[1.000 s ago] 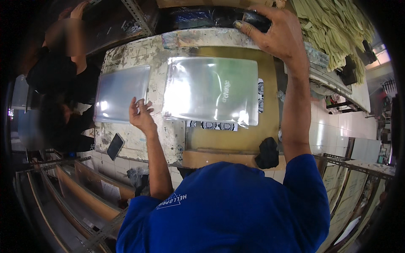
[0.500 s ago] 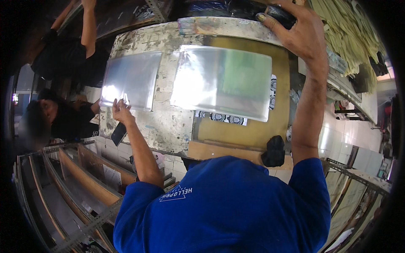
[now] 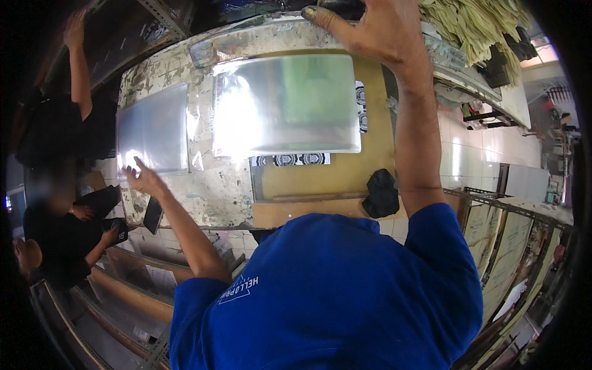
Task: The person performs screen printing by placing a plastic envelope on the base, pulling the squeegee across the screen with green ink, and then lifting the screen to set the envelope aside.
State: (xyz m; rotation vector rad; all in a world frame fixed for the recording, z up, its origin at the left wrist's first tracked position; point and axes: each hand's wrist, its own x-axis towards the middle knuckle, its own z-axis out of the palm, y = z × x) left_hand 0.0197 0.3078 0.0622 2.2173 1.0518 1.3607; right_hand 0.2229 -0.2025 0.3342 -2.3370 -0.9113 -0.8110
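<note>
On the worn table (image 3: 225, 197) lie two piles of clear plastic sheets or sleeves. My left hand (image 3: 147, 180) is at the near edge of the smaller clear pile (image 3: 154, 126), its fingers apart and holding nothing I can see. My right hand (image 3: 385, 37) reaches over the table's far side, beyond the larger clear pile (image 3: 290, 105). Its thumb is stretched out to the left; the other fingers are cut off by the upper edge. Dark wrapped things lie behind that thumb. Beneath the larger pile, a strip printed with black round emblems (image 3: 293, 160) sticks out on a yellow-brown board (image 3: 376, 139).
A crumpled black cloth (image 3: 380, 194) lies at the near right of the board. A dark flat object, like a phone (image 3: 153, 214), is at the table's near left edge. Two people in black (image 3: 61, 228) are at left. Racks (image 3: 493, 259) stand at lower right, yellowish strips (image 3: 475, 31) upper right.
The view has shifted, so the table sits further left. My left hand's fingers have spread more. The right hand has moved further out over the upper edge. More of the people at left shows.
</note>
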